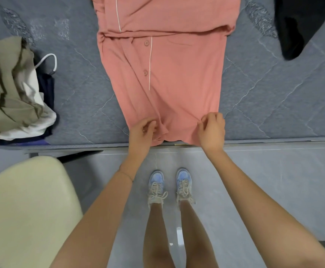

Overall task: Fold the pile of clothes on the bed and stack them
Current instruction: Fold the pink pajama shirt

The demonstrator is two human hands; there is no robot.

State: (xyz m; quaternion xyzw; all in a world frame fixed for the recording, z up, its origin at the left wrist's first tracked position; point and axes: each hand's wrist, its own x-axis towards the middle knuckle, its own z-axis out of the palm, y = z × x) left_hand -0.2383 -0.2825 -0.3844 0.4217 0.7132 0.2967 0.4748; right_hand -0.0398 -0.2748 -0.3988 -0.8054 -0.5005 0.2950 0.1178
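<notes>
Pink shirt (169, 84) lies spread flat, front up, down the middle of the grey quilted bed (273, 93), its near hem reaching the bed's edge closest to the person. Two buttons (146, 43) and a thin white stripe (150, 62) run down its front, and a crosswise ridge of folded cloth crosses it near the far end, where another layer of the same pink cloth overlaps.

Both hands are on the near hem of the pink shirt. The left hand (142, 132) has its fingers curled and pinches the cloth toward the left side of the hem. The right hand (212, 130) pinches the cloth close to the right corner, with its fingers bent over a small raised pucker. A thin bracelet (126, 175) sits on the left forearm.

To the left on the bed, well apart from the shirt, sits a rumpled pile of clothes (12, 93): a khaki garment (9, 74) on top, white cloth (36, 88) under it, and dark navy cloth (46, 84) at the pile's right side, with a white cord loop (49, 59) sticking up. A black garment (297, 26) lies at the far right of the bed.

Below the bed edge, the grey floor (273, 190) shows the person's legs and two blue laced shoes (156, 184). A cream chair seat (28, 209) stands at the lower left, beside the left arm.
</notes>
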